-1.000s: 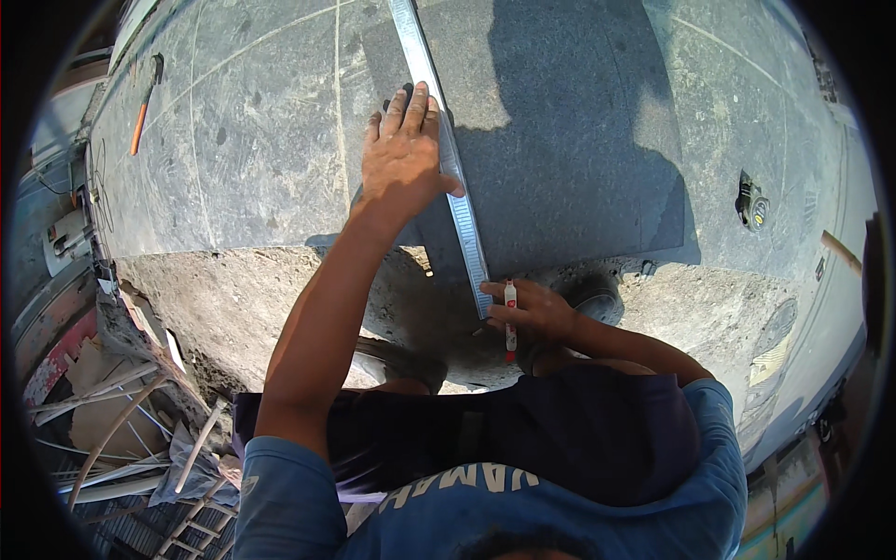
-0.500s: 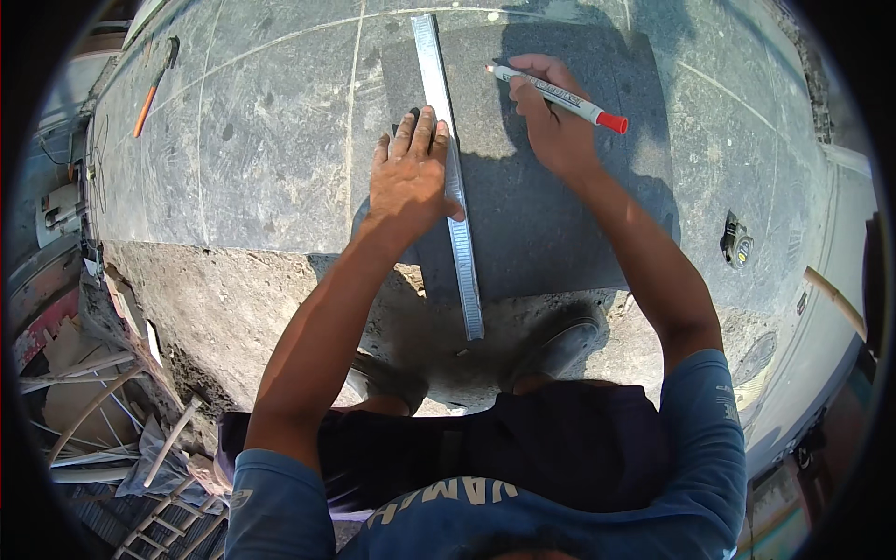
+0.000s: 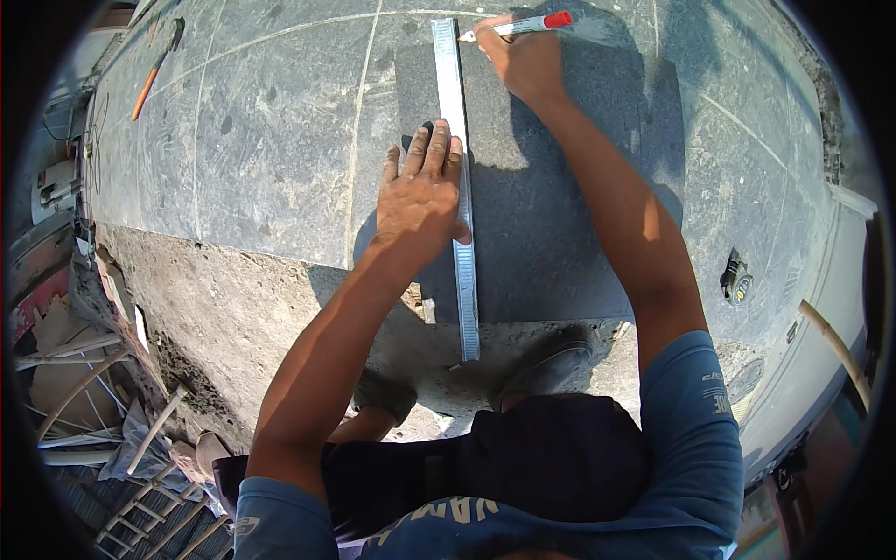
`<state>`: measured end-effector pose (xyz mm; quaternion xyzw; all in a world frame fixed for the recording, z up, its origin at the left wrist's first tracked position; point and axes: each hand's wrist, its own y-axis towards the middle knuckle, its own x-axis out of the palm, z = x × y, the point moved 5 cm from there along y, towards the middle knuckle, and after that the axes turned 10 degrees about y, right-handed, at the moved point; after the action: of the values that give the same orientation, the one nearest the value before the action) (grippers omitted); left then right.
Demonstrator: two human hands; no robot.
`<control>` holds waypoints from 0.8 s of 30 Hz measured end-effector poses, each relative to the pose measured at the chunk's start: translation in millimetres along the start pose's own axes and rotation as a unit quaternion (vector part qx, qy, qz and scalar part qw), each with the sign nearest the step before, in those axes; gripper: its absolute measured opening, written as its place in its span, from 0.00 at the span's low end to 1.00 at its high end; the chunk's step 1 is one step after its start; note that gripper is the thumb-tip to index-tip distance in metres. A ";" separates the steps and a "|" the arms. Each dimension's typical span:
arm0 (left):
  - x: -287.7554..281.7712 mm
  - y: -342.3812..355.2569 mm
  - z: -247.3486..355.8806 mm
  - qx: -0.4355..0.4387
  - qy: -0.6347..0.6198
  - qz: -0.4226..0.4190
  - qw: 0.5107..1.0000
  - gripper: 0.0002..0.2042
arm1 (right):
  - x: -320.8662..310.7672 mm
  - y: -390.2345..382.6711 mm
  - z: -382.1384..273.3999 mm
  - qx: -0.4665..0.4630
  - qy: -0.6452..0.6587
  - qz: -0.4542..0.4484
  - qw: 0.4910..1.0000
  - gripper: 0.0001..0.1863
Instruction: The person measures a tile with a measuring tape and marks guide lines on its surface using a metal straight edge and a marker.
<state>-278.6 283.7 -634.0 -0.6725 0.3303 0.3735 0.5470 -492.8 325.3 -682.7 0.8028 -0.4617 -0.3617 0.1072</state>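
A long, ribbed silver metal profile lies nearly straight away from me across a dark grey tile, its near end jutting past the tile's edge. My left hand rests flat on the profile's middle with the fingers stretched forward, the thumb lying across the metal. Something small and black shows beside its fingers, too hidden to name. Pinched in my right hand is a white marker with a red end. Its tip points left, close to the profile's far end; whether it touches the tile I cannot tell.
A hammer with an orange handle lies at the far left on the grey tiled floor. A tape measure sits to the right. Rough concrete borders the tiles nearer me. Wooden sticks and a ladder are at lower left.
My right hand has moved away from me and left, bringing the marker's tip beside the profile's far end. My left hand stays on the profile. The view has shifted slightly.
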 end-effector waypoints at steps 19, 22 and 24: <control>0.5 3.2 3.9 0.023 0.010 0.017 1.000 0.59 | 0.3 -9.6 0.9 0.059 0.069 0.006 0.996 0.11; -0.5 2.7 4.1 0.022 0.011 0.017 1.000 0.59 | -3.4 -13.2 -9.3 0.099 0.105 -0.003 0.990 0.13; -0.2 3.1 4.9 0.022 0.009 0.018 1.000 0.58 | -7.5 -18.9 -16.0 0.111 0.114 -0.001 0.987 0.13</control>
<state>-282.0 288.0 -636.0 -0.6575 0.3557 0.3695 0.5519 -471.7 339.3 -677.2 0.8465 -0.4827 -0.2141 0.0687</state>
